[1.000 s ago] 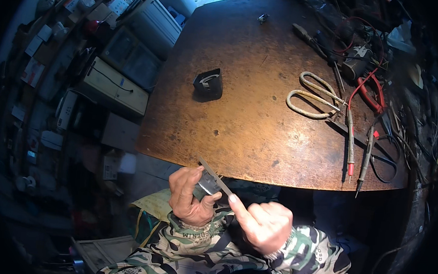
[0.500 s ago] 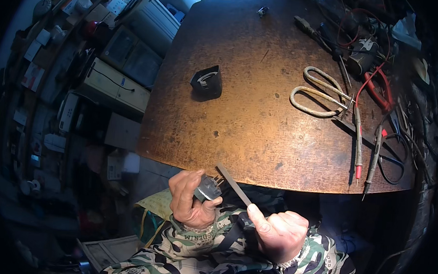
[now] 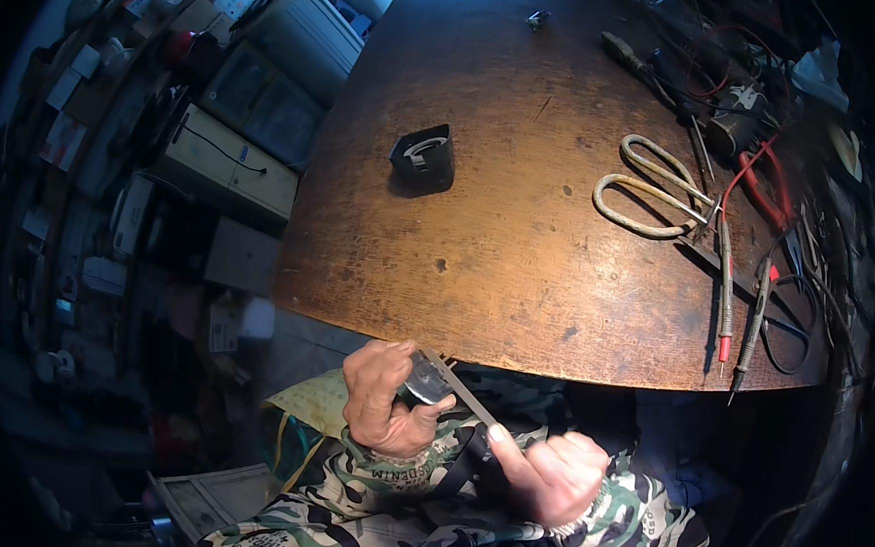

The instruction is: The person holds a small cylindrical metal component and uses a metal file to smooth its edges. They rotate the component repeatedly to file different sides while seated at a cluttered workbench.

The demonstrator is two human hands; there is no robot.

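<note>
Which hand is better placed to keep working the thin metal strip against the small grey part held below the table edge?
Probably the right hand: its fingers pinch the near end of the thin metal strip, whose far end reaches the small grey part. The left hand is wrapped around that part, so it is occupied steadying it.

Our left hand (image 3: 382,398) left of our right hand (image 3: 554,473), thin blade (image 3: 460,393) between their fingers, table (image 3: 517,278) beyond (scissors (image 3: 653,186) far right).

Two hands are seen: the left hand (image 3: 382,395) and right hand (image 3: 555,476). One small grey part (image 3: 428,379) sits in the left fingers, one thin metal strip (image 3: 462,393) between both hands' fingers. Beyond the fingertips are counted one pair of scissors (image 3: 653,191), two test probes (image 3: 725,291) and one small black housing (image 3: 423,158).
</note>
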